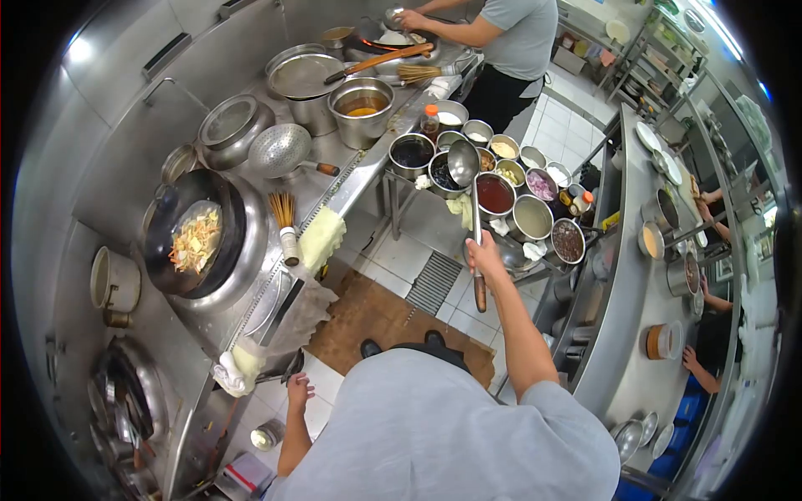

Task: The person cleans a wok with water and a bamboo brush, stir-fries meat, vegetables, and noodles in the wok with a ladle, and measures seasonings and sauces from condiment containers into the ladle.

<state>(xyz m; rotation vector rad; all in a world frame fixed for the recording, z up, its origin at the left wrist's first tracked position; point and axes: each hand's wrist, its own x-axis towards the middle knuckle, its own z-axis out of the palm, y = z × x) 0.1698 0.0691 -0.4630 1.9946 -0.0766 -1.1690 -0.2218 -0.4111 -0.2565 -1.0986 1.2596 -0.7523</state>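
Observation:
My right hand (486,255) is closed around the handle of a metal ladle (464,162). The ladle's bowl hangs over the cluster of seasoning pots, next to a pot of dark red sauce (494,194). Low beside the stove's front edge is my left hand (300,391), fingers apart and holding nothing. Close to it lies a crumpled white cloth (236,373) on the stove edge. To the left, a black wok (159,246) holds shredded pale and orange food (195,240) in a little liquid.
A perforated strainer (279,150), a bamboo brush (285,230) and a pot of amber liquid (361,102) sit on the stove. Another person (520,37) works at a far wok. On the right runs a steel counter (620,334) with pots, plates and other people's hands.

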